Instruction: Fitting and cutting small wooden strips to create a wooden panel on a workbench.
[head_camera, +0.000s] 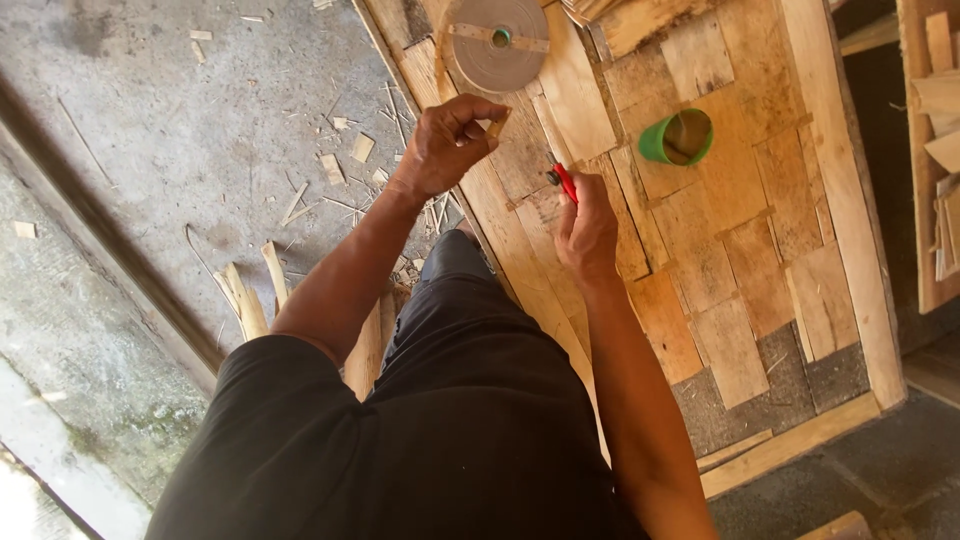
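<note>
Item: left hand (445, 145), fingers pinched together on a small pale wood chip (497, 127), raised over the bench (740, 250) edge.

Item: right hand (585, 235), fingers clamped on a red-handled cutter (563, 181), resting on rough patchwork veneer.

Nearby we list a green plastic cup (678, 137), a flat grey tape roll (497, 42) and splinters on the concrete floor (180, 150).

Risk, in our judgement: the thin chip could slip or snap; the cutter tip sits near the wrist.

Red tool (566, 183) mostly hidden inside right hand (586, 232) (kind unclear).
</note>
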